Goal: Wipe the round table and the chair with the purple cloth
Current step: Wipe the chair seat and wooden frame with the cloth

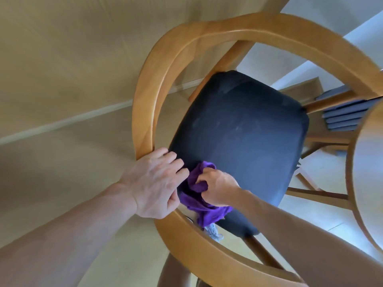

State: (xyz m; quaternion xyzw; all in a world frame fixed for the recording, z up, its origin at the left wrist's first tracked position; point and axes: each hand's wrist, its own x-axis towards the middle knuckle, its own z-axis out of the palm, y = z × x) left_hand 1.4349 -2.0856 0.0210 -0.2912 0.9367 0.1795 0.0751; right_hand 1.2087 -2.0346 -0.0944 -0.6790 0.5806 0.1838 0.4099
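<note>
A pale, smooth floor [62, 162] with a light skirting strip is seen from above. On it stands the chair [145, 96], formed of a curved band of honey-coloured, glossy wood that sweeps round as back and armrest, carried on straight wooden struts. Its seat [238, 131] is a rounded, padded square covered in dark navy fabric of matte, slightly dusty texture, faint pale streaks being visible on it. At the right edge, part of the table [369, 162] is noted: a round top of light wood with a darker rim, close beside the chair. Beyond the chair, a stack of grey flat slabs [344, 117] is observed.

The left hand [153, 183] is laid over the wooden band at the seat's near corner, fingers curled round it in a grasp. The right hand [217, 187] is placed on the seat's near edge, its fingers clenched on the cloth [207, 214], a crumpled purple piece of soft fabric bunched between the two hands and hanging off the seat edge.
</note>
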